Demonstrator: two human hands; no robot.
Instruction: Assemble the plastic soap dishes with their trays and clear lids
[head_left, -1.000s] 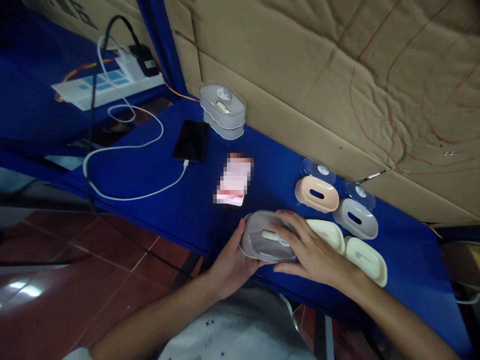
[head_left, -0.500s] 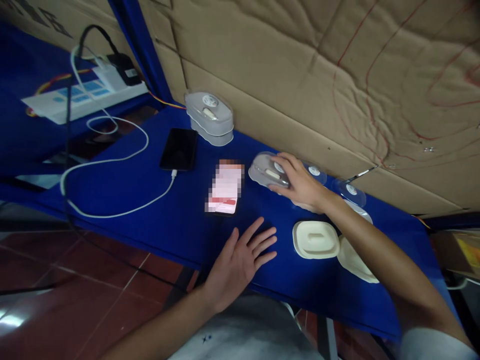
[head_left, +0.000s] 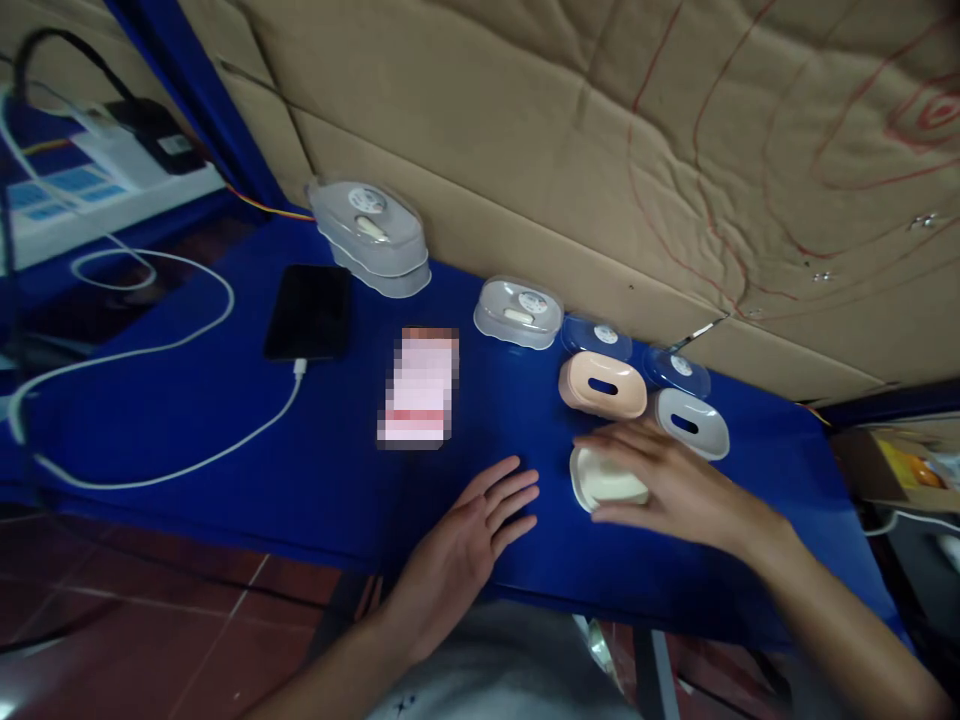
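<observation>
My right hand comes down over a cream soap dish tray, fingers along its far side and thumb along its near side. The hand covers its right part. Just beyond it sit a peach soap dish base and a white soap dish base, each with an oval slot. Two clear lids with round stickers lie behind these bases. Farther left, a closed grey soap dish rests under its clear lid. My left hand hovers open at the table's front edge, fingers spread, holding nothing.
A lit, blurred-out phone and a dark phone on a white cable lie to the left. Stacked grey soap dishes stand by the cardboard wall. A power strip is at far left.
My right hand has let go of the grey soap dish and moved toward me onto the cream tray. The peach and white bases now show. The view has shifted; my left hand stays open.
</observation>
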